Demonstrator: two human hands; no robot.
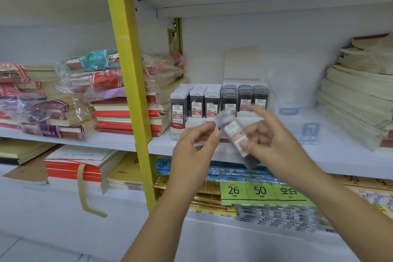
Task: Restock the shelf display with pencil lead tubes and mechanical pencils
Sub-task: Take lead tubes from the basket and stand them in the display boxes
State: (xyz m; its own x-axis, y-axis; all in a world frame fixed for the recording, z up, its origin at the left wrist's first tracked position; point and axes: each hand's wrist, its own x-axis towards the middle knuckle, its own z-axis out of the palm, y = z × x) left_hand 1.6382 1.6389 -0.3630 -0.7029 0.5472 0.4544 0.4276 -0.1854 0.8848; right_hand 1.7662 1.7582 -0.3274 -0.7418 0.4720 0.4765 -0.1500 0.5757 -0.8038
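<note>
A dark pencil lead tube [235, 136] with a white and red label is tilted in front of the middle shelf, blurred by motion. My right hand [274, 144] grips its lower half with curled fingers. My left hand [195, 149] pinches near its upper end with thumb and fingertips. Behind them on the shelf [340, 155] stands a white display box [191, 126] with rows of upright 0.5 lead tubes [196, 102]. To its right a clear display holds darker 0.7 lead tubes [244, 97]. No mechanical pencils are visible.
A yellow upright post [129, 83] crosses the shelf at left. Stacks of red and cream notebooks [127, 115] lie left of the boxes, and a tall cream stack [359, 100] lies at right. Packets with green 26 and 50 labels [259, 191] fill the shelf below.
</note>
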